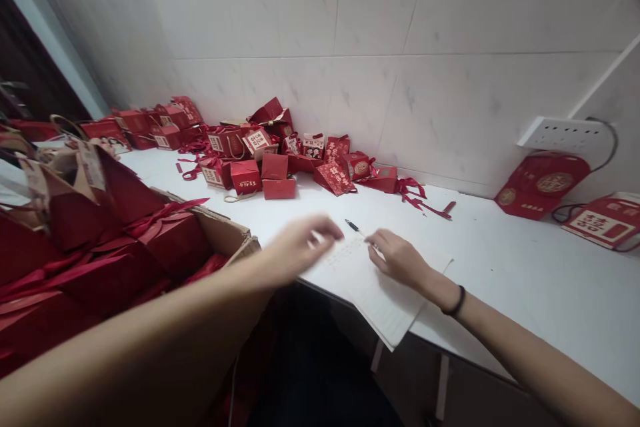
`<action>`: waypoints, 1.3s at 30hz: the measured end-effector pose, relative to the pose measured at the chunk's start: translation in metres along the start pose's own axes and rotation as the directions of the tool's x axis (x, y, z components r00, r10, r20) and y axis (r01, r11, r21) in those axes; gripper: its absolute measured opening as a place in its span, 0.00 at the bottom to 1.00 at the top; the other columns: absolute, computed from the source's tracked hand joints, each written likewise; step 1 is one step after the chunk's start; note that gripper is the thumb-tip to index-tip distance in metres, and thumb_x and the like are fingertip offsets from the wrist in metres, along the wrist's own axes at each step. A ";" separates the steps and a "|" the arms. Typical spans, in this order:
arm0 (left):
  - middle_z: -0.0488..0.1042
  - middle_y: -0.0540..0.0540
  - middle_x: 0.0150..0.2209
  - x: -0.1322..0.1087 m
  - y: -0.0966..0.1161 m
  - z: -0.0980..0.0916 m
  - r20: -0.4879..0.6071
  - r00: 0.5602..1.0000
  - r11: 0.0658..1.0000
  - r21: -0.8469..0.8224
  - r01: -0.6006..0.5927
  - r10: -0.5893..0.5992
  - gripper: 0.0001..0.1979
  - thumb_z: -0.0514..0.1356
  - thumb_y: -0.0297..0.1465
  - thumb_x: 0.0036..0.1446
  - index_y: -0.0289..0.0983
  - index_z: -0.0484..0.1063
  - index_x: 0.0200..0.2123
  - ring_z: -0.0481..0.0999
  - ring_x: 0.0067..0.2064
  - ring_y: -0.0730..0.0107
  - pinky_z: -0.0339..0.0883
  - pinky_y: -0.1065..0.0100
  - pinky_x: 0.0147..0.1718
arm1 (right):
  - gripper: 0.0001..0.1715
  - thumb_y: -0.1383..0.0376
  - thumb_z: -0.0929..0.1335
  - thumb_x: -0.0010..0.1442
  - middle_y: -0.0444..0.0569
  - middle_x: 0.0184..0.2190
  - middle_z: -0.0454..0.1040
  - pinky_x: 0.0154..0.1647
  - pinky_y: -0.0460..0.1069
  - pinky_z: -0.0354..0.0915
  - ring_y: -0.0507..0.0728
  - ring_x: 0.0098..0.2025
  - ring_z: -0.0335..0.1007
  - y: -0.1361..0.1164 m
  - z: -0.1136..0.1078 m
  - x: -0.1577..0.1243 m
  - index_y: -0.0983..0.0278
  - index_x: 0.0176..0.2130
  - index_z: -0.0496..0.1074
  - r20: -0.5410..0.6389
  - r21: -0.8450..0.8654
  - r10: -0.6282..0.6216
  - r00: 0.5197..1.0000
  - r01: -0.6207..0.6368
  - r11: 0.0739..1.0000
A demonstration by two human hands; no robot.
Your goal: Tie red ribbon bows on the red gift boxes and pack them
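Note:
A white notebook with handwriting (387, 300) lies at the table's front edge, its near corner jutting past it. Over the notebook, my right hand (397, 257) has curled fingers, with thumb and fingertips near the end of a pen (353, 225). The pen's dark end points away to the back left; whether the fingers grip it is hard to make out. My left hand (305, 243), smeared by motion, hovers at the notebook's left side with its fingers bent and a gap between thumb and fingers. Nothing shows in it.
Small red gift boxes (279, 177) and ribbons (413, 193) are heaped along the wall on the white table (500, 287). A cardboard carton (220, 223) of red boxes stands at the left. At the right are red boxes (543, 183) below a power strip (560, 133).

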State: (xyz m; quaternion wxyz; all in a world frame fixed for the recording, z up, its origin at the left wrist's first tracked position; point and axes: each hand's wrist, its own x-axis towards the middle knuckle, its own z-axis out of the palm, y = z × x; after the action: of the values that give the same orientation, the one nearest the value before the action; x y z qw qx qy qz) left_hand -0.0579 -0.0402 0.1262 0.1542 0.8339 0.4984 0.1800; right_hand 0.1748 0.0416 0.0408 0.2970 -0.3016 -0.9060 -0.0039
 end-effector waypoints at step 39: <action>0.53 0.39 0.62 -0.023 -0.015 0.093 0.386 0.921 0.933 0.315 -0.174 0.042 0.41 0.64 0.29 0.38 0.38 0.56 0.59 0.54 0.62 0.53 0.60 0.56 0.52 | 0.16 0.59 0.69 0.54 0.41 0.18 0.66 0.24 0.43 0.58 0.49 0.22 0.63 -0.017 0.056 0.024 0.65 0.22 0.62 0.303 0.614 0.506 0.808 -0.571 0.544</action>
State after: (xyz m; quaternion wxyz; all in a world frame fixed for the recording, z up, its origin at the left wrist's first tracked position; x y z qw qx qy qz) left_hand -0.0378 -0.0610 0.0338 0.0879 0.8934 0.4361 -0.0632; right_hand 0.1201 0.0508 0.0107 0.3314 -0.4342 -0.7173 0.4325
